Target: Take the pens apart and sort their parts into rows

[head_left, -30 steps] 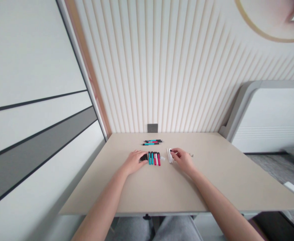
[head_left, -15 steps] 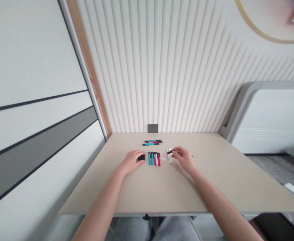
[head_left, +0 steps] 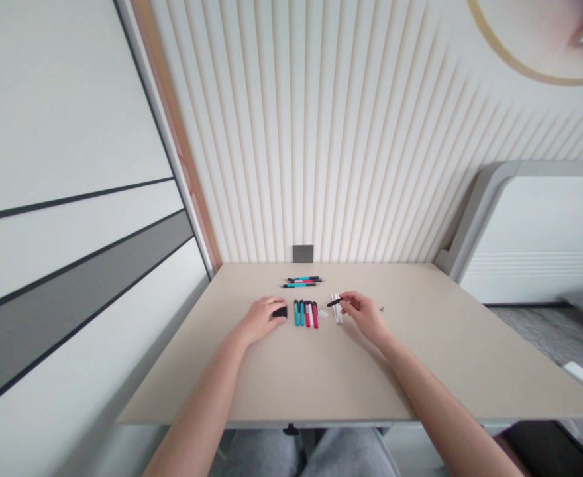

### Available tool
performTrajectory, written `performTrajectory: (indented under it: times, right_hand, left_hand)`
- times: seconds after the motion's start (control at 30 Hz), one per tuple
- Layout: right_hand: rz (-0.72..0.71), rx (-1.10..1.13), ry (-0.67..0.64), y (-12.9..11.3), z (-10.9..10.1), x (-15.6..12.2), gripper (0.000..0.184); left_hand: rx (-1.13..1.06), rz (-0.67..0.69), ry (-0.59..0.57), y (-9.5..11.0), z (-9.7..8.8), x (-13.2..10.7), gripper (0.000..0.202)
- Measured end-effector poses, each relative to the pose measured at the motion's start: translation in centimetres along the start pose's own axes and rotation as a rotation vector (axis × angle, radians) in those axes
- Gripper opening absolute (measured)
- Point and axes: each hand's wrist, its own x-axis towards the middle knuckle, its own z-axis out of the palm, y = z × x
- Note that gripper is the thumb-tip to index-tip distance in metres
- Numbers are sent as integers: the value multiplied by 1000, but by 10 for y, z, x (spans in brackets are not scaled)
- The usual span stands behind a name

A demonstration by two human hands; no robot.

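My left hand rests on the beige table, fingers curled around a small black piece. Just right of it lies a row of short teal, black, white and red pen parts. Above the table, my right hand pinches a thin black pen part, its tip pointing left. Several white tubes lie on the table under that tip. Three slim teal, red and black pens lie side by side further back.
A grey wall socket sits at the table's back edge, below a ribbed white wall. A tiny item lies right of my right hand. A white cabinet stands to the right, a panelled wall to the left.
My right hand has lifted a thin black piece off the white tubes and holds it above them. My left hand has pulled the small black piece slightly left, away from the row.
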Motion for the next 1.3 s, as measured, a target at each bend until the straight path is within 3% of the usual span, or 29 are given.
performTrajectory:
  times: [0.17,0.3,0.47,0.67,0.9,1.3]
  right_hand:
    - [-1,-57,-3,1,1,-1,32]
    - [-37,-230,-1,-2,2,-4,28]
    - [-130,-370,0,-15,16,-9,25]
    - [-272,-600,-149,-44,59,-5,17]
    - [-313,-968,-347,-64,105,13,16]
    - [-411,-1009,-487,-63,115,21,16]
  left_hand:
    - [-8,23,9,-3,2,0,35]
    - [-27,39,21,-6,5,2,32]
    - [-89,50,35,-8,7,1,30]
    - [-156,17,49,-7,6,-2,30]
    - [-144,-13,7,-3,-1,-3,29]
    - [-112,18,2,-5,-3,-7,32]
